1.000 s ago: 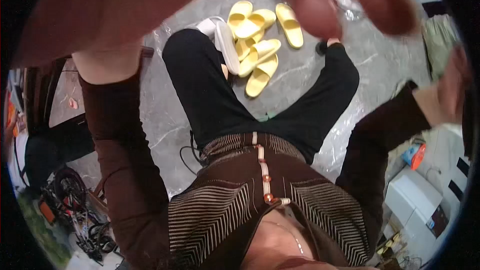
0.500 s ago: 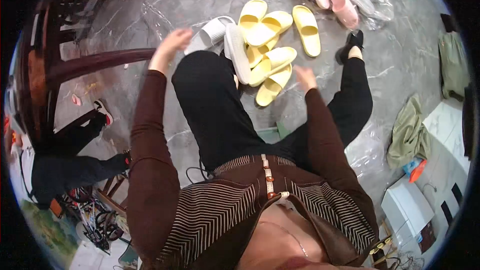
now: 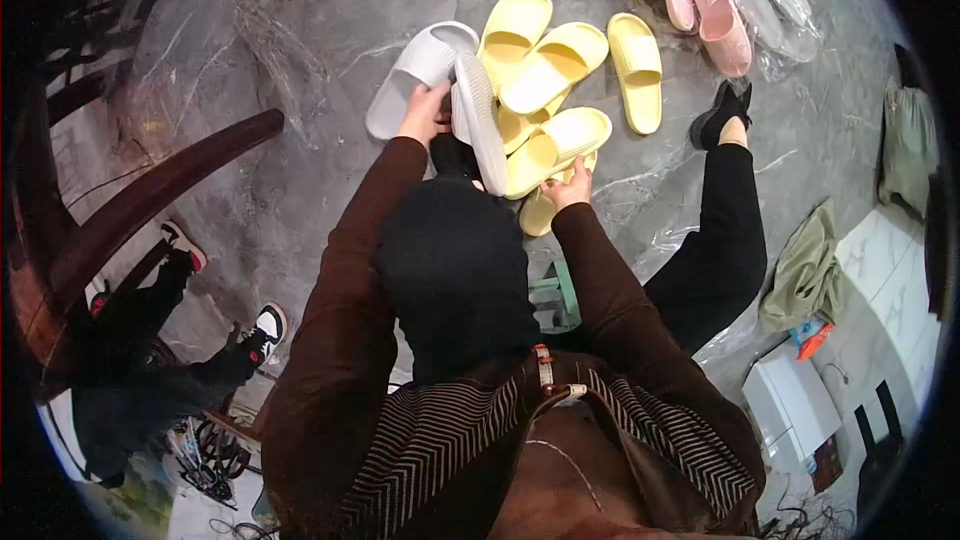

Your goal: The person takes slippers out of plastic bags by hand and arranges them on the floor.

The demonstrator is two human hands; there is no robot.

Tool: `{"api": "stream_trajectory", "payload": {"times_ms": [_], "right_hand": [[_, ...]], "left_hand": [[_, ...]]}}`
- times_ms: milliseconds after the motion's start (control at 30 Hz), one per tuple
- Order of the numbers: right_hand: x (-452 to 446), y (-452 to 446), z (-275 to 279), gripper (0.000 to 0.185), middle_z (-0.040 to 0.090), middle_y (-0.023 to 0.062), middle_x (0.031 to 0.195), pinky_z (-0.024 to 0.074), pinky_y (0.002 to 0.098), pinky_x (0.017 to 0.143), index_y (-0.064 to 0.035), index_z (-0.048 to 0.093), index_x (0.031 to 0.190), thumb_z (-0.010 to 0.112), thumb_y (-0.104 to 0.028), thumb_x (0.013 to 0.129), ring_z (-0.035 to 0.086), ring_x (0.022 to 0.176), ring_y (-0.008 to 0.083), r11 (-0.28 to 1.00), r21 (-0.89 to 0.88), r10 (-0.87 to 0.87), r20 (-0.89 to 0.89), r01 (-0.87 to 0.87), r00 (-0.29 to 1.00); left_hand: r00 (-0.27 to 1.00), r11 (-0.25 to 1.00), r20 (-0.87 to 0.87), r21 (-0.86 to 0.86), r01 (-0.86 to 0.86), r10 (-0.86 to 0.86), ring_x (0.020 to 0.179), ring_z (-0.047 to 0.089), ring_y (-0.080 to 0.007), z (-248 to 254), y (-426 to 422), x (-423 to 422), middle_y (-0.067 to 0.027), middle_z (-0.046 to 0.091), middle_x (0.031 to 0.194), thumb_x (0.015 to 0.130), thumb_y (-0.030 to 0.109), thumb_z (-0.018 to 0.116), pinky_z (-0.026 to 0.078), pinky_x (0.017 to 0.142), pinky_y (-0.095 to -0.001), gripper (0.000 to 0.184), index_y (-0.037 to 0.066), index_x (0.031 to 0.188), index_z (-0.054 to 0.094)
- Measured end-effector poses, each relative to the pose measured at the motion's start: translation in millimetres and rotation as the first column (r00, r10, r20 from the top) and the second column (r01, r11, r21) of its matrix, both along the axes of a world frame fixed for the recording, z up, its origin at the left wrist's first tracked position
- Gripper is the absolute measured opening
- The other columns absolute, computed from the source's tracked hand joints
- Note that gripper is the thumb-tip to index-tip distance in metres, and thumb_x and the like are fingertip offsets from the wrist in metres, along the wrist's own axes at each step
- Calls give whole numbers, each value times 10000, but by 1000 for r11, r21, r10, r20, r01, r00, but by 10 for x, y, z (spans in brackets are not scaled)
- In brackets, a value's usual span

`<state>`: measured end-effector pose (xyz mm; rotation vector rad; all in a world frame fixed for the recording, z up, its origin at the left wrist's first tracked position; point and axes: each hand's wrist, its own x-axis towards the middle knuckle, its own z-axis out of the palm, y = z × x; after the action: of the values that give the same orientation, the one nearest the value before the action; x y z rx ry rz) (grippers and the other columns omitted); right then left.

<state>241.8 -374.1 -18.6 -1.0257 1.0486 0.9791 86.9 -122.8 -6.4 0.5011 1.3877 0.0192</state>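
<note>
Two light grey slide slippers are in front of my raised knee: one grey slipper (image 3: 400, 90) lies flat, and the other grey slipper (image 3: 478, 125) is tipped on its side against the yellow ones. My left hand (image 3: 427, 115) reaches between them, its curled fingers at the edge of the flat one. Several yellow slippers (image 3: 560, 62) are piled to the right. My right hand (image 3: 570, 186) is closed on the nearest yellow slipper (image 3: 538, 214), partly hidden under another yellow slipper (image 3: 562, 148). A separate yellow slipper (image 3: 636, 75) lies farther right.
Pink slippers (image 3: 722, 25) and other pairs in clear plastic lie at the far right. A curved dark wooden piece (image 3: 170, 180) juts in from the left, near another person's legs (image 3: 150, 360). A green stool (image 3: 565, 295) shows beneath me.
Both hands have come down from the air onto the slippers, the left to the grey pair, the right to the nearest yellow one. My view has shifted slightly.
</note>
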Motion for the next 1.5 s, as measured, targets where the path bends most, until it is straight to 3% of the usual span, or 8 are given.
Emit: {"api": "stream_trajectory", "payload": {"times_ms": [600, 633, 700, 833, 1000, 1200, 1367, 1500], "right_hand": [[160, 565, 1261, 141, 547, 28, 809, 415, 390, 689, -123, 521, 948, 465, -165, 826, 486, 692, 165, 842, 382, 180, 467, -380, 866], [273, 510, 1265, 172, 554, 21, 798, 410, 370, 682, -140, 540, 908, 463, -278, 842, 489, 700, 160, 829, 318, 241, 539, -460, 807], [247, 507, 1801, 238, 561, 21, 799, 408, 373, 680, -131, 552, 908, 456, -336, 832, 497, 721, 156, 861, 324, 203, 490, -392, 848], [213, 246, 2224, 337, 500, 74, 1006, 408, 384, 766, -86, 478, 1052, 436, -331, 824, 484, 879, 209, 832, 149, 297, 693, -534, 657], [265, 9, 2605, 495, 436, 110, 1185, 403, 398, 869, -65, 386, 1215, 401, -378, 832, 459, 1018, 250, 883, 284, 219, 454, -373, 864], [-199, 549, 4170, 548, 381, 123, 1249, 328, 442, 943, -91, 310, 1276, 355, -423, 842, 400, 1115, 283, 509, 621, -60, 716, -596, 695], [-1332, 2160, 6713, 382, 456, 98, 1131, 384, 373, 864, -83, 396, 1182, 412, -282, 856, 461, 1013, 238, 147, 262, -315, 926, -954, 206], [-2320, 2338, 7984, 331, 531, 91, 1004, 429, 318, 741, -52, 455, 1112, 456, -267, 859, 513, 889, 188, 96, 208, -307, 937, -973, 170]], "left_hand": [[628, 766, 536, 624, 155, -564, 811, 512, -120, 1398, 64, 575, -59, 539, 980, 825, 181, 463, 434, 664, -251, 388, 22, 1178, 435], [532, 304, 28, 845, 439, -846, 764, 480, -131, 1687, 157, 793, -69, 513, 922, 822, 176, 436, 435, 597, -317, 242, 45, 1018, 491], [517, -326, -280, 946, 3, -809, 521, 453, -199, 1705, 129, 1053, -118, 485, 591, 682, 75, 486, 390, 487, -333, 84, 30, 617, 515], [556, -834, -730, 540, 114, -397, 668, 500, -228, 2697, -526, 1101, -147, 533, 698, 632, 191, 556, 442, 615, -362, 155, 38, 618, 539], [651, -307, -384, 922, 236, -655, 905, 487, -411, 3629, -1245, 782, -279, 427, 1067, 613, 300, 654, 414, 806, -461, 584, -64, 1025, 460], [762, -846, -613, 504, 174, -209, 1004, 460, -375, 4885, -1107, -74, -286, 347, 1177, 704, 375, 624, 396, 859, -373, 731, -76, 1191, 318], [881, -756, -407, 490, 434, 242, 792, 559, -203, 7175, -370, -1565, -116, 569, 918, 714, 223, 609, 452, 694, -340, 330, 33, 975, 539], [305, -152, -397, 372, 916, 865, 694, 615, -201, 8386, 141, -3270, -217, 600, 782, 740, 517, 529, 454, 569, -386, 608, -12, 1038, 492]]}}
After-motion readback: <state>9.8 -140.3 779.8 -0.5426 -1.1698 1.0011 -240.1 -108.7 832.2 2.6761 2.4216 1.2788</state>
